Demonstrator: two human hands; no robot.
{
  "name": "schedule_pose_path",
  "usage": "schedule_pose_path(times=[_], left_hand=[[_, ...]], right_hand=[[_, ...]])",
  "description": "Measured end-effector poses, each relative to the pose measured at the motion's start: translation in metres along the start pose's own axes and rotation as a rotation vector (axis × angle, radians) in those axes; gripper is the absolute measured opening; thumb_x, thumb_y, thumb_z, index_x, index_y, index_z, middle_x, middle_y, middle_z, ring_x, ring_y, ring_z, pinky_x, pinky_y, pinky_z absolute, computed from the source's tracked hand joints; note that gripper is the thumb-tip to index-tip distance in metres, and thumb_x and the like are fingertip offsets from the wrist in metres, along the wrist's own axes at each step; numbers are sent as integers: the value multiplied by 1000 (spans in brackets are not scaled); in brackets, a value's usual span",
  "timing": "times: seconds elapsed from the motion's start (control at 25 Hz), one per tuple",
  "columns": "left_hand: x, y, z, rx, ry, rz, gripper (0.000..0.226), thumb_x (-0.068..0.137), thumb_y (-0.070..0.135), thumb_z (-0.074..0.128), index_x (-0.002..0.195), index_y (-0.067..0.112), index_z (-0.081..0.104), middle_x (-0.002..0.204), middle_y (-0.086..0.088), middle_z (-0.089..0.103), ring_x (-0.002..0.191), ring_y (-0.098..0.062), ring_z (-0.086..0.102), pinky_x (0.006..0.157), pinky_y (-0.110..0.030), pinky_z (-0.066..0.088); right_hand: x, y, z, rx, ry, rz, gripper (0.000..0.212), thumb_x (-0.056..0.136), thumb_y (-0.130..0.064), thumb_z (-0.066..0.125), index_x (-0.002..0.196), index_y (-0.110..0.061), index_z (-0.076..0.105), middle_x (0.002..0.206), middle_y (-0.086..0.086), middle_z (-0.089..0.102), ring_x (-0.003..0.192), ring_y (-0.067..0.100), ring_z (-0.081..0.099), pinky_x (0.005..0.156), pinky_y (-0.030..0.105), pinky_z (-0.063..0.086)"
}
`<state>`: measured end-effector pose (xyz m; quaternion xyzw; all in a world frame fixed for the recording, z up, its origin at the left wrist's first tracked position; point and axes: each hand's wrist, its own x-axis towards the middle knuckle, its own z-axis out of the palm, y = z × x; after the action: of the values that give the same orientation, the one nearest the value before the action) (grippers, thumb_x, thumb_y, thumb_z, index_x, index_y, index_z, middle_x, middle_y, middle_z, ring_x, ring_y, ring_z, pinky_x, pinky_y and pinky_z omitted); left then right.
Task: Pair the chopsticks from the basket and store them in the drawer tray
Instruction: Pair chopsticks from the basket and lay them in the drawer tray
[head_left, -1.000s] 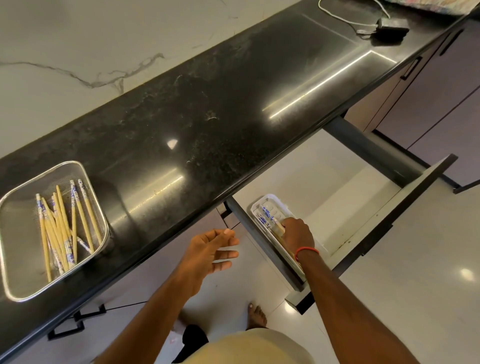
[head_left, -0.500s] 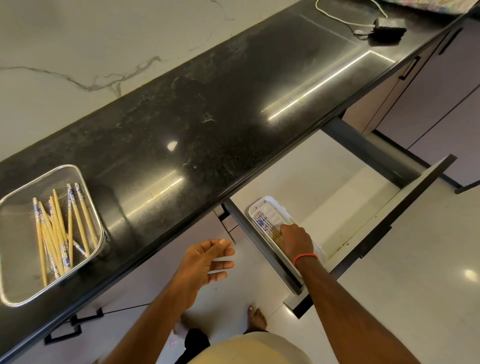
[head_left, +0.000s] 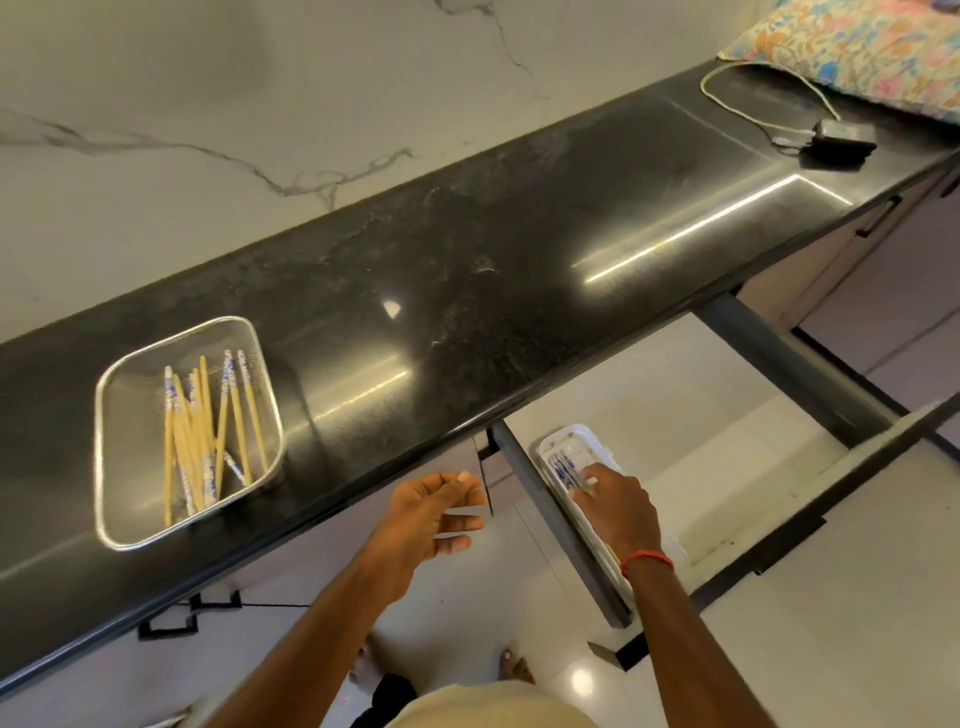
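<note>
- Steel mesh basket (head_left: 130, 467) on the counter to my left holds pale chopsticks (head_left: 200, 436) with blue-patterned tops, loosely heaped, some crossed.
- White tray (head_left: 571, 434) sits along the open drawer's (head_left: 701, 415) left side; stored chopsticks (head_left: 563, 470) lie lengthwise inside, partly under my right hand (head_left: 615, 501).

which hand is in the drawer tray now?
The right hand, with the red wrist band: its fingers lie on the chopsticks in the white tray. The left hand hovers below the counter edge, holding nothing.

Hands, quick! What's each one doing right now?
Left hand: open, holding nothing.
Right hand: open, touching the chopsticks in the tray.
</note>
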<state>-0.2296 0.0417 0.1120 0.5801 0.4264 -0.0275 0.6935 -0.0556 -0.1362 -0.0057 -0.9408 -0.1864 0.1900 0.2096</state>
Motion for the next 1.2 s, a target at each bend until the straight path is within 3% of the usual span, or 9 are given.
schedule_pose_path(times=[0.16, 0.32, 0.48, 0.68, 1.0, 1.2], left_hand=[[-13, 11, -22, -50, 28, 73, 28, 97, 35, 60, 109, 13, 71, 108, -8, 77, 100, -29, 74, 86, -40, 59], [-28, 24, -53, -140, 115, 140, 26, 95, 35, 63, 109, 15, 72, 105, -5, 79, 99, -29, 75, 87, -44, 59], [-43, 36, -94, -226, 216, 202, 26, 95, 34, 63, 110, 15, 72, 104, -3, 80, 99, -28, 75, 89, -44, 59], [-49, 49, -147, -320, 282, 256, 26, 95, 33, 62, 110, 15, 71, 105, -4, 79, 100, -26, 75, 93, -45, 58], [-36, 55, -227, -419, 300, 285, 27, 93, 30, 65, 111, 10, 71, 105, -9, 79, 100, -31, 75, 85, -41, 58], [-23, 60, -283, -419, 304, 291, 26, 94, 31, 64, 109, 11, 73, 103, -8, 79, 99, -30, 75, 83, -39, 58]], right_hand=[[-6, -39, -12, 127, 41, -106, 21, 89, -35, 67, 103, -21, 73, 94, 5, 75, 86, 28, 70, 78, 34, 57], [-11, -90, -25, 297, 12, -223, 9, 84, -27, 74, 90, -20, 74, 78, -4, 72, 76, 15, 68, 77, 36, 59], [-17, -143, -31, 377, -42, -357, 13, 83, -23, 77, 95, -20, 74, 82, -9, 74, 80, 5, 70, 79, 26, 57], [-25, -219, -32, 433, -66, -553, 13, 83, -20, 78, 96, -19, 75, 82, -12, 74, 80, -7, 68, 68, 7, 52], [-48, -342, 0, 303, -54, -705, 13, 85, -31, 74, 94, -22, 75, 78, -12, 73, 73, -1, 68, 68, 16, 57], [-48, -401, 38, 12, -3, -699, 23, 92, -32, 65, 113, -25, 66, 104, -3, 74, 93, 11, 71, 82, 29, 60]])
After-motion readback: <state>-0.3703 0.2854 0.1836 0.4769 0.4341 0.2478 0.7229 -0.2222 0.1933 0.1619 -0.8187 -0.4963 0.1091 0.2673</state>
